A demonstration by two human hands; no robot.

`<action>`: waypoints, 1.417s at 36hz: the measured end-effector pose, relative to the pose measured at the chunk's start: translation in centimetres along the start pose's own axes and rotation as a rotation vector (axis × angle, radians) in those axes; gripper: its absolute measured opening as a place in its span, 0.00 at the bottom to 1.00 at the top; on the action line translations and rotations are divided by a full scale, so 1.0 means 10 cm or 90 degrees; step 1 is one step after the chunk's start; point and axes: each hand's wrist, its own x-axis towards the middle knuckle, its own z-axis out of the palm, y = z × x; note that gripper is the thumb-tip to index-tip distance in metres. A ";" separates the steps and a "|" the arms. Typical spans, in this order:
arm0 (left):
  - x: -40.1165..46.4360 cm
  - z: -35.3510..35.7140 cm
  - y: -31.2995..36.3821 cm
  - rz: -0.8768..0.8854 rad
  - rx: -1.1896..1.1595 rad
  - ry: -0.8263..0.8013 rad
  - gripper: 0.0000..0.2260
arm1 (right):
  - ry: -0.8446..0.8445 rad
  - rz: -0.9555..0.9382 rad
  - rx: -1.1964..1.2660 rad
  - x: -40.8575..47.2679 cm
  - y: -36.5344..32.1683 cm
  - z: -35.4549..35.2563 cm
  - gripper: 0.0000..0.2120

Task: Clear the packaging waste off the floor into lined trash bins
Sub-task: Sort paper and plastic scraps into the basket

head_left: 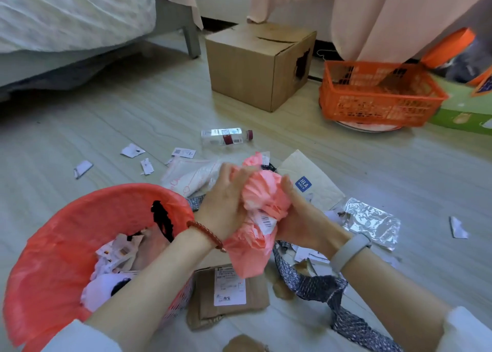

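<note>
- Head view: a crumpled pink plastic mailer bag [262, 207] with a white barcode label is held above the floor, near the front middle of the littered patch, just right of the bin.
- The bag is squeezed between both hands: the left hand [223, 205] is curled over its left side, and the right hand [300, 215] is wrapped round its right and lower side. Both grips are closed on the film, with nothing else held.
- The bag is judged very light, thin and soft; it is likely to spring open when released, so it is best taken round the bunched middle and kept compressed until it is inside the bin.
- The film looks smooth and probably slippery; a loose tail hangs below the hands.
- A round trash bin lined with a red plastic bag [66, 218] stands at the left front of the floor and is already partly filled with white and brown scraps.
- On the pale wood-grain floor [133, 112] are seen a flattened brown paper parcel with a white label [229, 290], a speckled grey-black plastic mailer [319, 285], a crinkled silver foil pouch [370, 218], a beige flat envelope with a blue logo [308, 181], a clear plastic bottle with a dark red cap [226, 136] and small torn white paper pieces [133, 150].
- Toward the far edge stand a stiff brown cardboard box [253, 66] and an orange lattice plastic crate [378, 93].
</note>
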 end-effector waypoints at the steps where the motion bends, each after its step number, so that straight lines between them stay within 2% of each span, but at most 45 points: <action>1: -0.04 -0.03 0.02 0.040 0.089 -0.023 0.29 | -0.010 -0.002 0.029 0.01 0.00 0.02 0.47; 3: -0.11 -0.12 0.00 0.069 0.222 -0.083 0.30 | -0.034 -0.009 0.052 0.00 -0.02 0.08 0.40; 6: -0.17 -0.26 -0.11 -0.006 0.298 -0.250 0.33 | -0.011 -0.013 -0.003 0.08 -0.02 0.17 0.24; 8: -0.22 -0.37 -0.17 -0.018 0.318 -0.298 0.38 | 0.054 -0.010 -0.048 0.20 -0.04 0.25 0.23; 10: -0.29 -0.53 -0.23 -0.044 0.277 -0.323 0.41 | 0.092 -0.045 -0.093 0.33 -0.09 0.36 0.22; 11: -0.32 -0.64 -0.26 -0.054 0.230 -0.312 0.42 | 0.099 -0.070 -0.118 0.40 -0.13 0.44 0.20; 13: -0.40 -0.88 -0.34 -0.076 0.095 -0.222 0.40 | 0.118 -0.123 -0.179 0.52 -0.24 0.60 0.17; 15: -0.50 -1.13 -0.48 -0.124 -0.003 -0.108 0.38 | 0.143 -0.198 -0.223 0.66 -0.35 0.78 0.21; 18: -0.73 -1.49 -0.93 -0.240 0.063 0.019 0.32 | 0.177 -0.287 -0.270 0.90 -0.37 1.06 0.24; 20: -0.90 -1.67 -1.24 -0.358 0.161 0.038 0.29 | 0.170 -0.292 -0.354 1.01 -0.23 1.23 0.25; 23: -1.25 -1.84 -1.63 -0.516 0.220 0.023 0.21 | 0.103 -0.286 -0.605 1.27 0.27 1.44 0.24; 27: -1.57 -1.81 -1.81 -0.506 0.142 0.012 0.22 | -0.053 -0.237 -1.019 1.63 1.03 1.49 0.26; 30: -1.67 -1.68 -1.80 -0.498 0.127 0.048 0.23 | -0.120 -0.157 -1.192 1.83 1.39 1.48 0.27; 34: -1.72 -1.59 -1.79 -0.490 0.121 0.116 0.23 | -0.151 -0.053 -1.270 2.05 1.56 1.39 0.29; 37: -1.72 -1.57 -1.80 -0.484 0.128 0.129 0.23 | -0.173 -0.029 -1.334 2.12 1.63 1.26 0.27; 43: -1.70 -1.56 -1.78 -0.494 0.135 0.125 0.24 | -0.161 0.059 -1.325 2.19 1.77 1.10 0.45; 47: -1.69 -1.58 -1.74 -0.507 0.140 0.108 0.24 | -0.170 0.120 -1.291 2.19 1.64 1.17 0.33; 51: -1.60 -1.61 -1.70 -0.519 0.213 0.117 0.21 | -0.181 0.084 -1.207 2.05 1.36 1.33 0.35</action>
